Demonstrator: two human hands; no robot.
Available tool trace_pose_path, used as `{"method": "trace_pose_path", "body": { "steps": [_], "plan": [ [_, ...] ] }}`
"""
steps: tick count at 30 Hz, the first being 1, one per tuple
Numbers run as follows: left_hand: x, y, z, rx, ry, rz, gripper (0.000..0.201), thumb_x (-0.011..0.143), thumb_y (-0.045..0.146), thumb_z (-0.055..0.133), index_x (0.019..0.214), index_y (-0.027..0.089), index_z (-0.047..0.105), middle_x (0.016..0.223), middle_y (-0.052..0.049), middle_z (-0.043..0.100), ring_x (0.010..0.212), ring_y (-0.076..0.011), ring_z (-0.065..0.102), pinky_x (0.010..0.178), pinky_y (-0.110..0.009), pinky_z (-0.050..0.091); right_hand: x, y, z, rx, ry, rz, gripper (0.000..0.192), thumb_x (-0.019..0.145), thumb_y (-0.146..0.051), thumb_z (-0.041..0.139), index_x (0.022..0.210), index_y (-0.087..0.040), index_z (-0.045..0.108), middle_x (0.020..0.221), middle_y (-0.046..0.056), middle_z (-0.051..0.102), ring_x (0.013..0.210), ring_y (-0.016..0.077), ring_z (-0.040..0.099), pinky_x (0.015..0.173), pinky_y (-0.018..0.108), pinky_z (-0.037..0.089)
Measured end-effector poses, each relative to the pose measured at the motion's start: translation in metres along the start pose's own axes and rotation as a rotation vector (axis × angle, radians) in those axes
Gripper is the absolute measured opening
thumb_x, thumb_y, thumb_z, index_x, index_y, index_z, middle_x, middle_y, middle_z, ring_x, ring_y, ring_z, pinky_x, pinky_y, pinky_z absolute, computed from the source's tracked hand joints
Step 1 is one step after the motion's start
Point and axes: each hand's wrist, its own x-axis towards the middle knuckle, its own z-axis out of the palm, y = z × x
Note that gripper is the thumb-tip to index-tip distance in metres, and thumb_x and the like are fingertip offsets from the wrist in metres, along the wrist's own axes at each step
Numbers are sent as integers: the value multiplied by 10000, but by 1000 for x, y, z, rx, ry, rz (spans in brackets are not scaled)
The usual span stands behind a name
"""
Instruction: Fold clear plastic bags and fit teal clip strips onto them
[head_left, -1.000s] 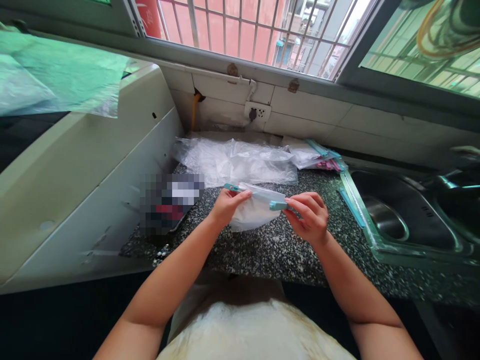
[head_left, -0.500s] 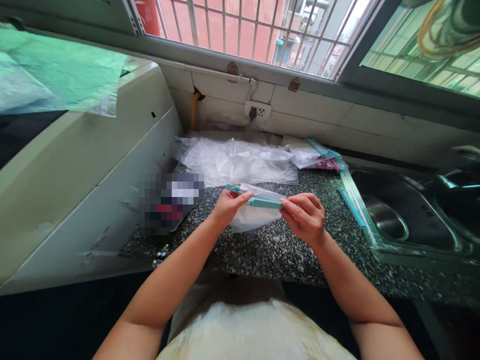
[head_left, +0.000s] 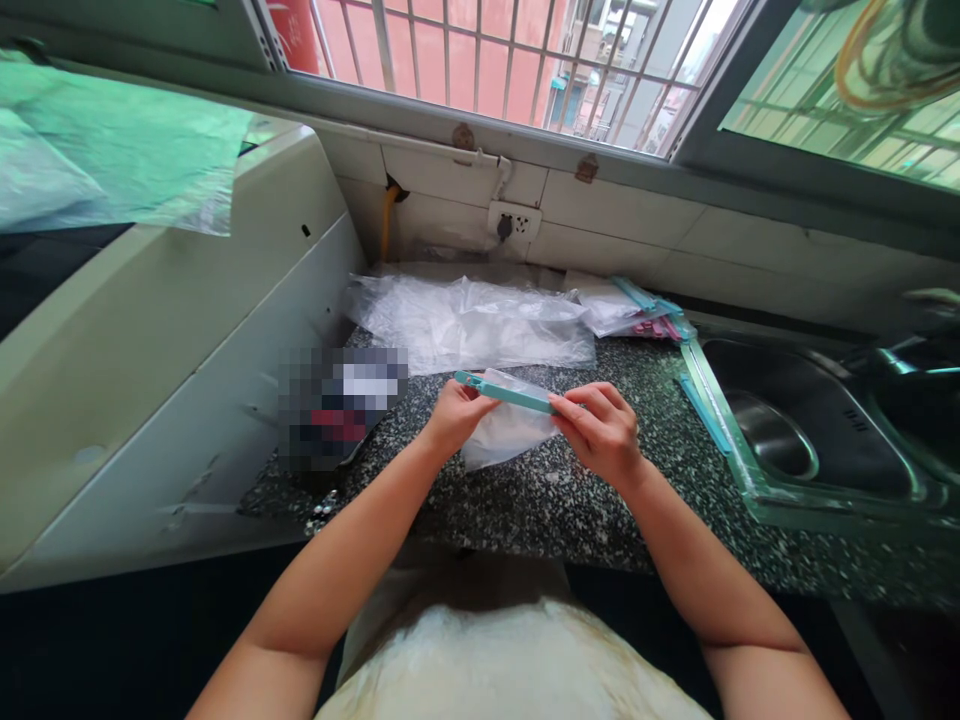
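A teal bag sealing clip point(head_left: 519, 398) lies along the upper edge of a clear plastic bag point(head_left: 506, 437) above the counter. My left hand point(head_left: 454, 416) pinches the clip's left end together with the bag, thumb on top. Closed on the clip's right end are the thumb and fingers of my right hand point(head_left: 604, 428). The bag hangs below the clip between both hands, and whitish contents seem to show through it. Part of the bag's edge sticks up behind the clip. Whether the clip is fully locked cannot be made out.
Large clear plastic bags point(head_left: 487, 325) lie behind my hands. More bags with teal and pink clips point(head_left: 652, 318) rest at the back right. A loose teal clip point(head_left: 703, 413) lies beside the sink point(head_left: 825, 430). A blurred-out object point(head_left: 341, 405) sits left on the speckled counter point(head_left: 540, 520).
My right hand has shifted slightly left, bringing the teal bar up to the clip's left end. The clip now forms one straight line across the bag's edge.
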Motion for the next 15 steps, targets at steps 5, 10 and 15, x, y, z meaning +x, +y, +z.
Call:
{"method": "trace_pose_path", "body": {
  "steps": [5,10,15],
  "plan": [
    [0,-5,-1,17,0,10,309,465,364,798,510,134,597,521,26,548,526,-84,455,532,-214,392,-2,1,1,-3,-55,32,267,841,-188,570,1099,-230,621,820,46,633,771,170,513,686,304,492],
    [1,-6,-2,23,-12,12,282,480,352,788,511,136,610,520,24,549,517,-84,455,531,-221,400,-2,2,2,3,-66,35,233,846,-196,564,1066,-215,637,818,52,633,773,171,509,687,304,490],
    [2,-6,-2,22,5,11,279,453,336,806,497,134,618,516,21,561,517,-83,460,527,-217,401,-3,3,3,2,-56,16,207,829,-173,583,1027,-175,644,807,66,633,770,176,498,682,305,488]
  ]
}}
